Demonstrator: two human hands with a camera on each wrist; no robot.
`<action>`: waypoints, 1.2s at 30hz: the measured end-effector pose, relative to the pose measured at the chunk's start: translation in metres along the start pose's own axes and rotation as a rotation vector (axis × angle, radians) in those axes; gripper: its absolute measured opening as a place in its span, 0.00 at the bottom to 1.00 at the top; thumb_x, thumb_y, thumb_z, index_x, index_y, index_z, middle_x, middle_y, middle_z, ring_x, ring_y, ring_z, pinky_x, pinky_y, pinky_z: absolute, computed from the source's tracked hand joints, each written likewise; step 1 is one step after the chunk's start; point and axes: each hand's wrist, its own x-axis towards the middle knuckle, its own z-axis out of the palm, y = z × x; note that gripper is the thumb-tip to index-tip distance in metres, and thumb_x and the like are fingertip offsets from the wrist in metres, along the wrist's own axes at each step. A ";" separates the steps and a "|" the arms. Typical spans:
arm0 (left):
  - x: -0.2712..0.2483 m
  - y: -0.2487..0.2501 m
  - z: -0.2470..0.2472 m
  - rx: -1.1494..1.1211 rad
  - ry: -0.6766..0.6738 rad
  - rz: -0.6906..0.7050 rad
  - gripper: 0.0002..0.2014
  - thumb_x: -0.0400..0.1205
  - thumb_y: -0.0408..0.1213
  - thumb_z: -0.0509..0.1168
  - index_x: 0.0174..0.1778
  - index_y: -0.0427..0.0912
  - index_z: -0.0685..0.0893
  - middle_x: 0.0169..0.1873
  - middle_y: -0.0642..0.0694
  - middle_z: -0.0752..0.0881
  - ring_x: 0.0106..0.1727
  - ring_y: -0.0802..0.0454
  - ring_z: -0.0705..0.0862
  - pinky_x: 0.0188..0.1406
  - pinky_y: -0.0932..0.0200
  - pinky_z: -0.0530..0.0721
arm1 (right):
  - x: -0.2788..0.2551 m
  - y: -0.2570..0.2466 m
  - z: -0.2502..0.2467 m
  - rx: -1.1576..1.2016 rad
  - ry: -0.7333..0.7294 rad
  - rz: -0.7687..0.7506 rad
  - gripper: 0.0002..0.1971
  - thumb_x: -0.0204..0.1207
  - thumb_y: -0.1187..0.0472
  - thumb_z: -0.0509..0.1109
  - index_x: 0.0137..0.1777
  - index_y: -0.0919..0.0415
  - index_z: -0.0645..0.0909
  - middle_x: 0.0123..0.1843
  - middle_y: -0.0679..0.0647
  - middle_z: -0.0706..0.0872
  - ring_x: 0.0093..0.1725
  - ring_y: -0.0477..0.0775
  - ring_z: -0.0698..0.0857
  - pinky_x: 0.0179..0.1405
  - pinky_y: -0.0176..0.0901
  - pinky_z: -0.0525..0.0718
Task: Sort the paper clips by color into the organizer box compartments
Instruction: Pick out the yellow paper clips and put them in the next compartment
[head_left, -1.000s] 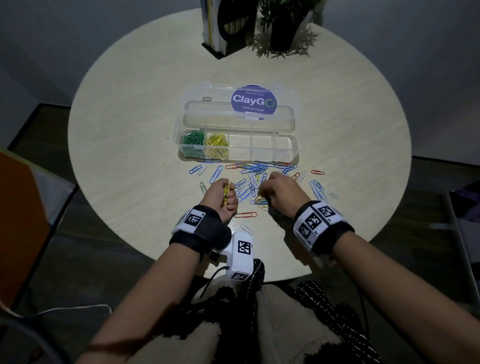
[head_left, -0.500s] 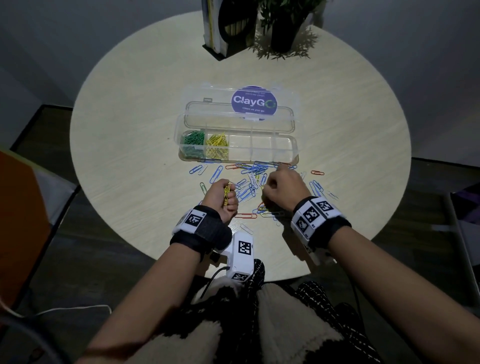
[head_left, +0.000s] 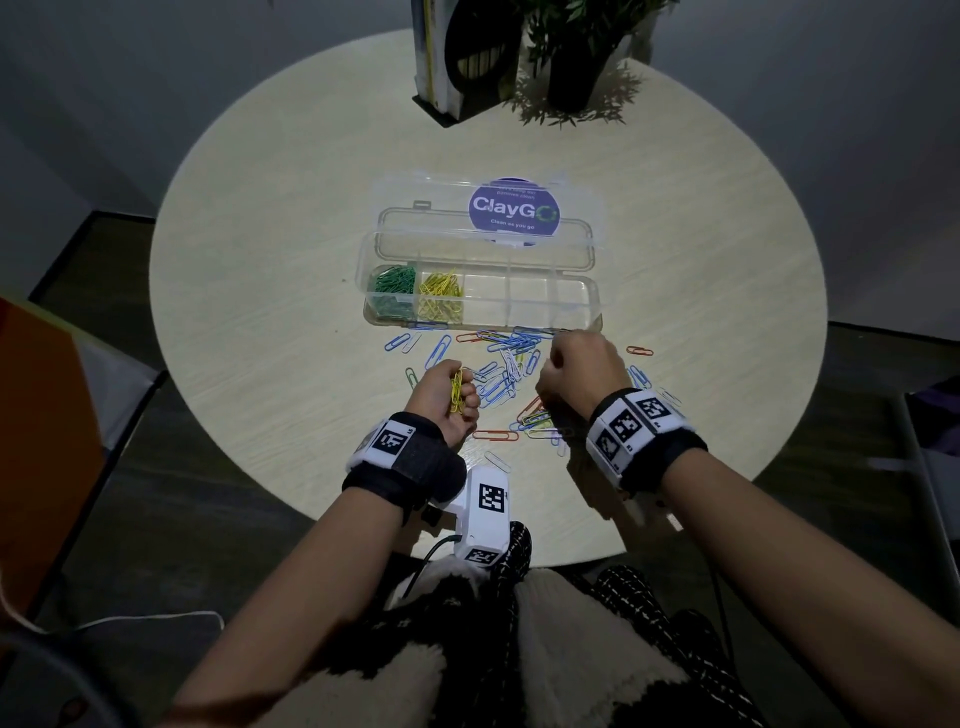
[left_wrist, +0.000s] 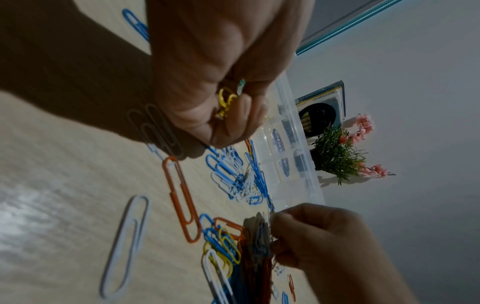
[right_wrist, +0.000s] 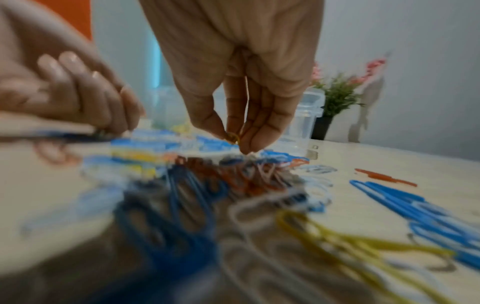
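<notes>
Left hand (head_left: 445, 396) rests on the round table (head_left: 260, 270), fingers curled round a bunch of yellow clips (head_left: 456, 391). Right hand (head_left: 582, 371) sits over the loose pile of paper clips (head_left: 506, 374), thumb and fingertips pinching one yellow clip (right_wrist: 233, 137) just above the pile; wrist view blurred. Pile is mostly blue, white and orange, lying just in front of the clear organizer box (head_left: 582, 306). Box open, lid back. Green clips (head_left: 394, 285) in leftmost compartment, yellow ones (head_left: 441, 296) in the next.
</notes>
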 end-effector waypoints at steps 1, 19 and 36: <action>0.001 0.000 0.001 -0.006 0.005 0.005 0.18 0.87 0.39 0.50 0.30 0.41 0.69 0.09 0.50 0.70 0.08 0.57 0.70 0.09 0.77 0.64 | -0.001 -0.003 -0.004 0.066 0.039 -0.001 0.09 0.75 0.64 0.62 0.45 0.70 0.80 0.49 0.68 0.85 0.50 0.66 0.82 0.44 0.47 0.75; 0.003 0.008 0.008 0.060 -0.112 0.014 0.18 0.88 0.38 0.50 0.31 0.42 0.71 0.10 0.52 0.73 0.09 0.61 0.70 0.09 0.76 0.64 | 0.015 -0.006 0.004 0.119 -0.054 -0.188 0.11 0.75 0.69 0.61 0.52 0.67 0.83 0.53 0.65 0.86 0.56 0.65 0.82 0.54 0.48 0.76; 0.005 0.006 0.005 0.034 -0.074 -0.003 0.17 0.87 0.37 0.49 0.30 0.43 0.69 0.09 0.52 0.69 0.07 0.61 0.65 0.06 0.74 0.57 | 0.023 -0.024 0.021 0.131 -0.079 0.172 0.12 0.77 0.58 0.67 0.51 0.69 0.81 0.56 0.66 0.84 0.57 0.66 0.82 0.46 0.48 0.77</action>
